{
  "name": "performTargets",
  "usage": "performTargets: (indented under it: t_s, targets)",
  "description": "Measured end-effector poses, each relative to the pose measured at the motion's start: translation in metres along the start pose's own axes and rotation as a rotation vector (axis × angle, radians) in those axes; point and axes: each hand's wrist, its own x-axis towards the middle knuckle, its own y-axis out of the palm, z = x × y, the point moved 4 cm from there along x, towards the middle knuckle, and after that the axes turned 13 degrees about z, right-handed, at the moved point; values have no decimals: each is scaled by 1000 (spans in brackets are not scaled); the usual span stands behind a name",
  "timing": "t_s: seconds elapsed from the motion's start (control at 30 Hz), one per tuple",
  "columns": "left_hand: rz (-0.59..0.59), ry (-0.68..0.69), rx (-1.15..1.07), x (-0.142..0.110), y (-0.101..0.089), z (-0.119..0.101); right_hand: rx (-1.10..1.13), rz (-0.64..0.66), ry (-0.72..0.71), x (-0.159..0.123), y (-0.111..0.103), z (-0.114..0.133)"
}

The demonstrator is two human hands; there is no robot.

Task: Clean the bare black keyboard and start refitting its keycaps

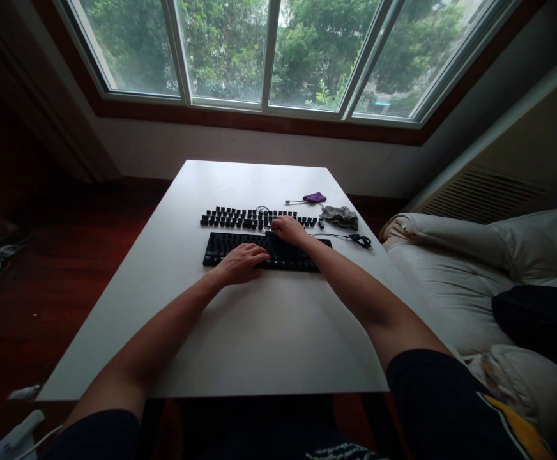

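A black keyboard [230, 246] lies on the white table, and both hands are at it. My left hand [243, 260] rests over its front edge, fingers stretched out to the right and holding nothing visible. My right hand [288, 228] is at the keyboard's back edge with its fingers curled down; anything between the fingertips is hidden. Just behind the keyboard, loose black keycaps [233, 219] stand in rows, and the right hand covers some of them. One keycap [321, 224] sits apart at the right end of the rows.
Behind the keycaps lie a purple cloth [315, 197] and a thin stick-like tool [296, 202]. A grey crumpled cloth [340, 217] and a coiled black cable [359, 240] are at the right. A pale sofa [432, 275] stands beside the white table [259, 345].
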Motion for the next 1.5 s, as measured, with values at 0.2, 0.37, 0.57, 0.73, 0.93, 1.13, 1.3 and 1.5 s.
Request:
performTargets:
  t_s: [0.2,0.37,0.57,0.73,0.93,1.13,1.3,1.5]
  targets:
    - [19,-11,118,4,18,-6,-20,18,-23,10,4,3]
    - [15,-9,111,4,21,0,-46,-8,-8,12,4,6]
    - [8,-3,84,4,24,4,-12,-5,-6,10,4,6]
    - [0,-4,69,4,23,5,-10,26,-64,14,2,9]
    - [-3,0,60,4,22,4,24,59,-65,18,1,7]
    - [-7,2,44,5,21,4,60,16,51,16,4,7]
    - [-13,7,33,4,20,4,75,19,81,16,6,7]
    - [-12,5,38,4,22,6,84,73,39,19,6,5]
